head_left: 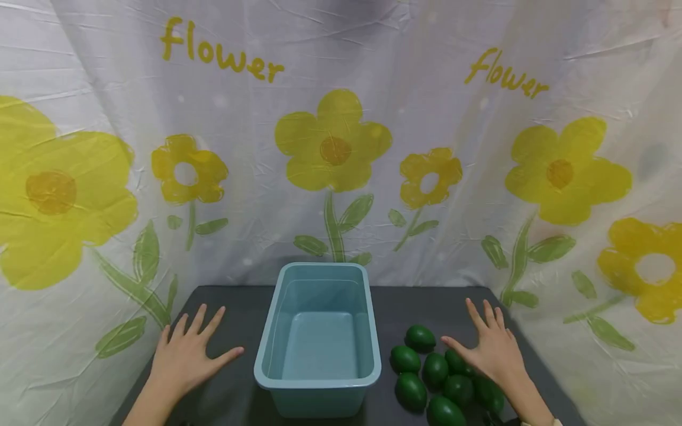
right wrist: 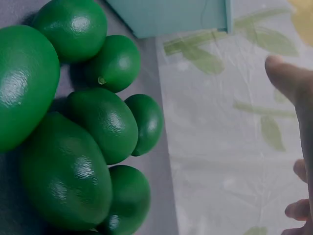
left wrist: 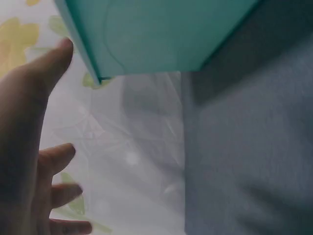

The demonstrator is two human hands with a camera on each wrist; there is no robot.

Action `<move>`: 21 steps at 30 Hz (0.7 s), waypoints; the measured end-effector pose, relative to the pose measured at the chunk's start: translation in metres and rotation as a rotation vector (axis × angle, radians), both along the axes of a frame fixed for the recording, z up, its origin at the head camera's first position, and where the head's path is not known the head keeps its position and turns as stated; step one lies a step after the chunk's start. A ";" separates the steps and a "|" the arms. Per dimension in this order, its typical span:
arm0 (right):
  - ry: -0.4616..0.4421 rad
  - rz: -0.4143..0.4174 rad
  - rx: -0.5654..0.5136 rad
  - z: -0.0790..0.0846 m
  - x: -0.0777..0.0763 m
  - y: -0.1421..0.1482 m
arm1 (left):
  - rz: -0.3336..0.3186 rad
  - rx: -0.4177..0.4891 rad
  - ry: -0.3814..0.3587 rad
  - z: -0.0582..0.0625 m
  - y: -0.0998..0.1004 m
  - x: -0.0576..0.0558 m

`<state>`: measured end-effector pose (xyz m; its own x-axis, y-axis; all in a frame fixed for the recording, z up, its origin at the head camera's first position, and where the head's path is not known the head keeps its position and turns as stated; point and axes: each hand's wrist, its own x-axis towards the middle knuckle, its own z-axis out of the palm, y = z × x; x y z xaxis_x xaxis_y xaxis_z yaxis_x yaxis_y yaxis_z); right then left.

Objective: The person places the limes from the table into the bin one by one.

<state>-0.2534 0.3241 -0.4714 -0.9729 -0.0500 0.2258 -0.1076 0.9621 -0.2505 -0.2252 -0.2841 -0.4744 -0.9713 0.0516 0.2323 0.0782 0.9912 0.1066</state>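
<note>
Here at eight o'clock in the head view, the left hand (head_left: 186,355), fingers spread wide apart, forearm cropped below! At six, the blue basin (head_left: 319,383), cut off in both wrist views. At five, green fruits (head_left: 435,371), the lowest cropped, some half-hidden by the right hand (head_left: 494,350) at four, fingers apart too!

Hangs at the back and round both sides as a white, creased curtain (head_left: 250,228), bears yellow flowers (head_left: 334,142) with green stems (head_left: 334,228) and leaves (head_left: 357,212), reads "flower" twice in yellow lettering (head_left: 190,40), rises beyond a dark grey tabletop (head_left: 415,305)
</note>
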 end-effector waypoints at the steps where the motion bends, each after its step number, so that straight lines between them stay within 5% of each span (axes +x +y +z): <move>1: -0.002 -0.010 -0.016 -0.001 0.001 0.002 | -0.008 0.029 -0.011 0.001 0.001 0.001; 6: -0.048 -0.088 -0.137 -0.007 0.009 0.015 | -0.081 0.287 -0.082 0.003 0.008 0.003; 12: -0.090 -0.206 -0.215 -0.019 0.024 0.034 | -0.105 0.650 -0.121 -0.009 0.032 0.005; 17: -0.145 -0.311 -0.265 -0.041 0.041 0.043 | -0.171 0.788 -0.070 -0.019 0.053 0.012; 21: -0.194 -0.426 -0.305 -0.060 0.056 0.045 | -0.248 0.856 -0.119 -0.024 0.067 0.014</move>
<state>-0.1978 0.3687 -0.5317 -0.9180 0.3962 -0.0167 0.3506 0.7913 -0.5008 -0.2113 -0.2170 -0.4980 -0.9755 0.1182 0.1857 0.2202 0.5250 0.8221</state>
